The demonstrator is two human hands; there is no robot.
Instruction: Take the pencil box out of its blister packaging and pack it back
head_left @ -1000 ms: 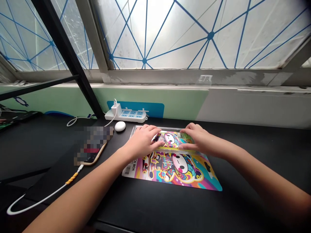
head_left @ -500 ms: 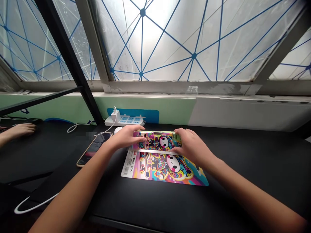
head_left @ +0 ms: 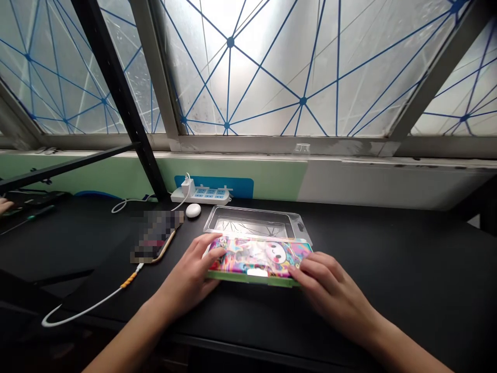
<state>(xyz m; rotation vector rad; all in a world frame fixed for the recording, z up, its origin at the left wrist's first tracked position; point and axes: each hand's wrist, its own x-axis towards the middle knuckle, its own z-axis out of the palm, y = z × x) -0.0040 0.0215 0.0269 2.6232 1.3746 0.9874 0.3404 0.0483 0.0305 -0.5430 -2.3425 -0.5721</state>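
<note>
A colourful pencil box point(head_left: 254, 255) with a cartoon print on its lid and a green lower edge is held between my two hands, lid up and tilted slightly toward me. My left hand point(head_left: 196, 269) grips its left end, thumb on the lid. At the right end, my right hand point(head_left: 328, 282) has its fingers closed on the corner and front edge. Just behind the box, partly covered by it, lies a clear plastic packaging tray point(head_left: 254, 220) on the black desk point(head_left: 388, 269).
A phone point(head_left: 157, 238) with a white cable point(head_left: 83, 311) lies to the left. Behind it are a small round white case point(head_left: 193, 210) and a power strip point(head_left: 202, 195) with a plugged-in charger. Another person's hand point(head_left: 4, 205) shows at the left edge. A black metal frame point(head_left: 116, 88) rises at left.
The pencil box has come nearer to me, and the clear tray now shows behind it. The printed card labelled PENCIL BOX is out of sight. The other person's hand has shifted left.
</note>
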